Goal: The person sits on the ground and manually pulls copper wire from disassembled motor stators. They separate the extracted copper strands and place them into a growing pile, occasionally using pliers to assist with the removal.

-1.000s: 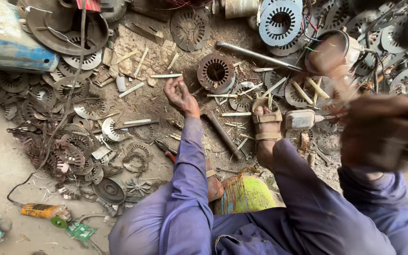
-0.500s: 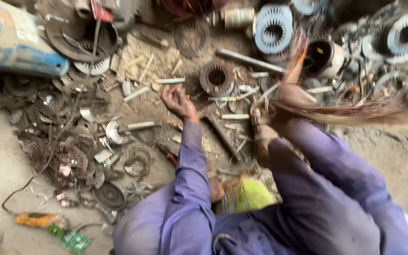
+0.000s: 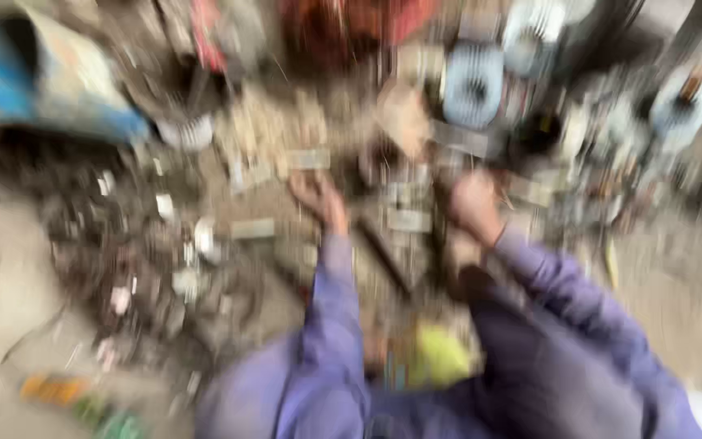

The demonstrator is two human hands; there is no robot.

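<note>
Both hands are reaching down into metal scraps [image 3: 400, 211] on the floor, left hand [image 3: 318, 199] and right hand [image 3: 473, 203], each grip too blurry to tell.

Motion blur smears the whole view, so small pieces cannot be told apart. Grey metal scrap [image 3: 164, 268] litters the dirt floor [image 3: 10, 325] thickly ahead of and to the left of the left hand [image 3: 318, 199], leaving no clean lane there. More blurred metal pieces [image 3: 404, 215] fill the gap between it and the right hand [image 3: 469, 203]. A blue drum [image 3: 50, 89] blocks the far left, pale ring-shaped metal parts [image 3: 473, 85] the far side. Bare floor opens at lower left and at the right edge [image 3: 684, 284]
</note>
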